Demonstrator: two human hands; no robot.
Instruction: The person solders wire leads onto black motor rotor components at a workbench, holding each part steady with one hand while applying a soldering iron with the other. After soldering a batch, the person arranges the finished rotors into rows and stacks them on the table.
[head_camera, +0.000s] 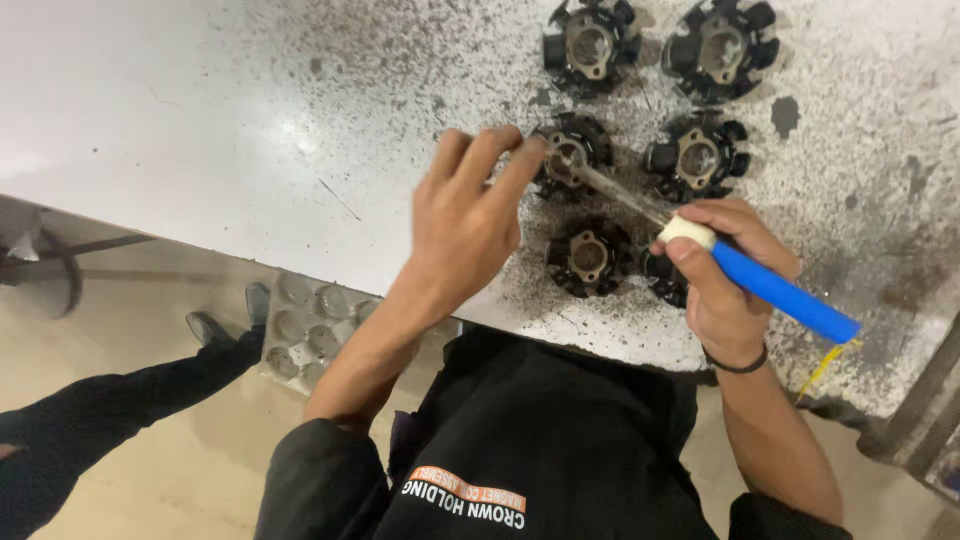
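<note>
Several black round metal parts with brass-coloured centres lie on a stained white table (250, 130). My left hand (468, 215) rests its fingertips on the rim of one black part (575, 152) in the middle row. My right hand (722, 275) grips a blue-handled tool (780, 292) with a white collar. The tool's thin shaft (620, 192) reaches to the centre of that same part. Another part (588, 257) lies between my two hands, and one is partly hidden under my right hand.
Two more black parts (590, 45) (722, 48) sit at the table's far edge, and another (697, 158) lies right of the tool shaft. A moulded tray (305, 325) lies on the floor under the table. Another person's legs and shoes (215, 330) stand at the left.
</note>
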